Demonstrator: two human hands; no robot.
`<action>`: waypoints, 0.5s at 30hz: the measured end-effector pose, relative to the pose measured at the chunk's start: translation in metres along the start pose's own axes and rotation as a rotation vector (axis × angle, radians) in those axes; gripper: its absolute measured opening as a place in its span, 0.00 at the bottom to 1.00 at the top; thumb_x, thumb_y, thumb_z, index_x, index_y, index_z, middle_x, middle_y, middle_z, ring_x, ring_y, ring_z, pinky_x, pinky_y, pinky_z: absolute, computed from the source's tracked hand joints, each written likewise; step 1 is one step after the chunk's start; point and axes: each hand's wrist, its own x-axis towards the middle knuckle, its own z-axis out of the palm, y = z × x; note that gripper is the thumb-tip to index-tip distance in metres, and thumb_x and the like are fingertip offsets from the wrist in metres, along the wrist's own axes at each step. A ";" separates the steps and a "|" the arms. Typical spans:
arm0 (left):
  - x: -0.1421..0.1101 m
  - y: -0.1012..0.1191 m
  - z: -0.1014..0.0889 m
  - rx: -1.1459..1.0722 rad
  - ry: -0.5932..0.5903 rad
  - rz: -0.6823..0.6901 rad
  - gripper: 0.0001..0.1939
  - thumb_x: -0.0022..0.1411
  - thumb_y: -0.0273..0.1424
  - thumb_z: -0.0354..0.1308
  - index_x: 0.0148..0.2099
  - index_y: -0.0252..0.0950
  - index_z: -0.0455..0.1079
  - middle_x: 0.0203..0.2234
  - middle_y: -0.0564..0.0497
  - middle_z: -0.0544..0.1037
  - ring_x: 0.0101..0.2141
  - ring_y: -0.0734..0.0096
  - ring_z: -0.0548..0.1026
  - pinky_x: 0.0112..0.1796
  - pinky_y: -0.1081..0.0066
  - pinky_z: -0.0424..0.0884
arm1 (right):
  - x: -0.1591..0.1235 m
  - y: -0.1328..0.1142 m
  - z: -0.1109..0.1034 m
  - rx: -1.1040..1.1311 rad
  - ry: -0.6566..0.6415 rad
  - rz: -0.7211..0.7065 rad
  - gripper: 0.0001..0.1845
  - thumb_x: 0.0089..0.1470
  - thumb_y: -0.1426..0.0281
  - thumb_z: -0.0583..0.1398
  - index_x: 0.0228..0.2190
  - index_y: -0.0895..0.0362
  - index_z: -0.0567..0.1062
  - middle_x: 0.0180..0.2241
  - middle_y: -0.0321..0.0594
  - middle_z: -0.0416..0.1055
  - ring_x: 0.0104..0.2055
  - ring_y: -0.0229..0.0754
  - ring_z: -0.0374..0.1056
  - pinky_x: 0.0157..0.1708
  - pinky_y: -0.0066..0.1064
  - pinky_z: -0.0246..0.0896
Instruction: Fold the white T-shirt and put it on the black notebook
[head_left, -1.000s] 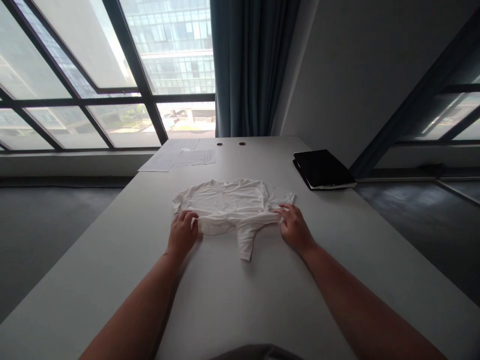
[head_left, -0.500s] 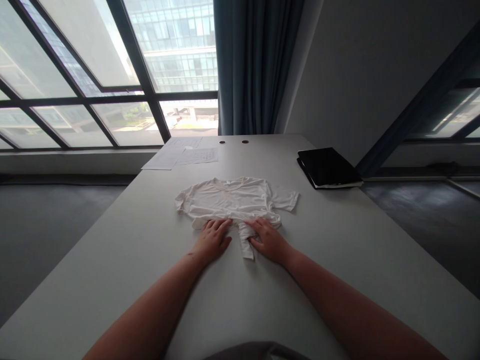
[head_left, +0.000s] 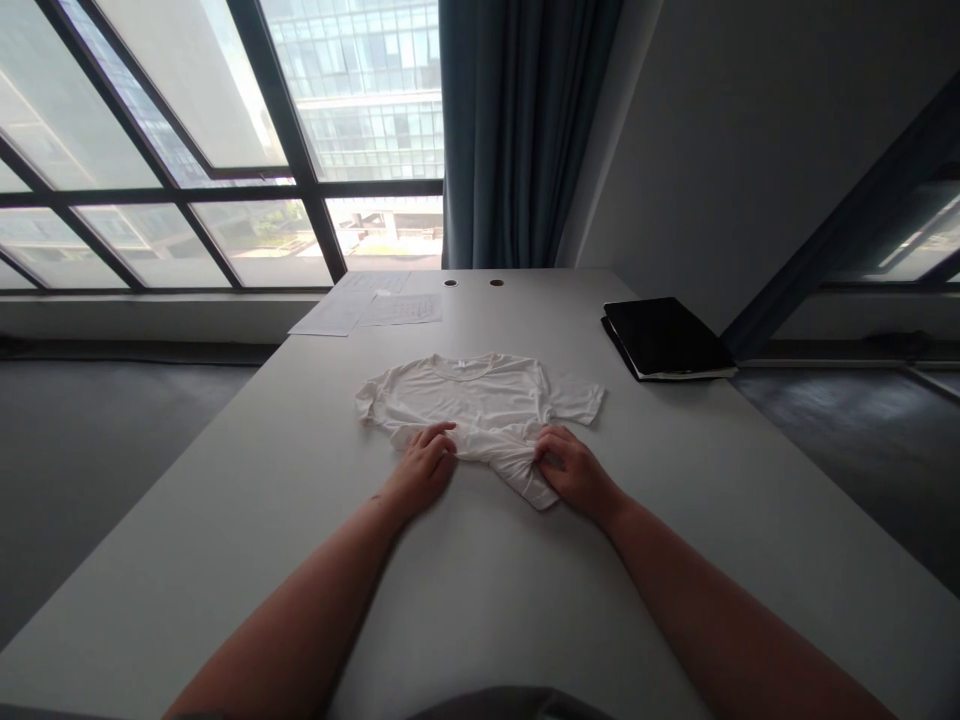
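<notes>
A white T-shirt [head_left: 480, 385] lies wrinkled on the white table, its neckline on the far side and short sleeves spread to both sides. Its near part is bunched and folded up. My left hand [head_left: 426, 465] is closed at the left of this near edge, fingers curled on the cloth. At the right of the same edge, my right hand [head_left: 576, 470] pinches the fabric between thumb and fingers. A loose flap of the shirt slants toward me just left of the right hand. The fingertips are partly hidden in the folds.
On the white table [head_left: 465, 580], a black folder [head_left: 667, 338] lies to the right and printed paper sheets [head_left: 337, 308] to the far left. Two cable holes sit near the far edge. A blue curtain [head_left: 525, 130] and windows are beyond.
My right hand has moved right and its fingers have closed on the cloth. The hanging flap has swung from straight down toward the right. My left hand's fingers have curled in.
</notes>
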 end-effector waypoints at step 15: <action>-0.006 -0.037 -0.041 -0.461 0.301 -0.265 0.12 0.74 0.43 0.47 0.43 0.41 0.62 0.58 0.41 0.77 0.56 0.59 0.76 0.57 0.56 0.71 | -0.005 0.052 -0.033 0.239 0.420 0.352 0.06 0.53 0.71 0.54 0.27 0.52 0.71 0.42 0.42 0.75 0.49 0.49 0.70 0.53 0.41 0.65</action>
